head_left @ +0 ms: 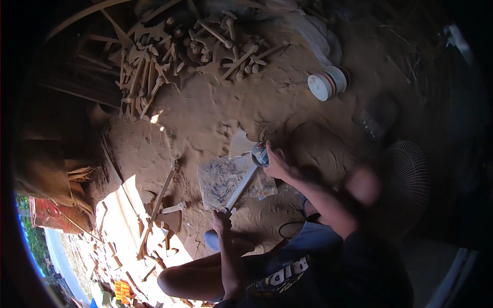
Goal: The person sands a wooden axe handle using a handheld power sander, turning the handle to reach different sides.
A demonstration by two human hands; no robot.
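A pale wooden axe [242, 186] lies slantwise over a flat stone slab [215, 179], its broad blade end pointing away from me. My left hand [221, 222] is closed round the near end of its handle. In my right hand [278, 164] is a small grey power tool with a round head, which looks like an angle grinder [260, 153]. It rests at or just over the spot where handle and blade meet. My fingers partly hide the tool, so I cannot tell whether it is touching the wood.
Similar wooden pieces [149, 72] are heaped at the far left, and more [164, 215] lie to my left, partly in bright sunlight. A white tub [326, 84] lies on its side at the far right. A wire fan guard [409, 169] stands right of me. Brown dust covers the ground [190, 113].
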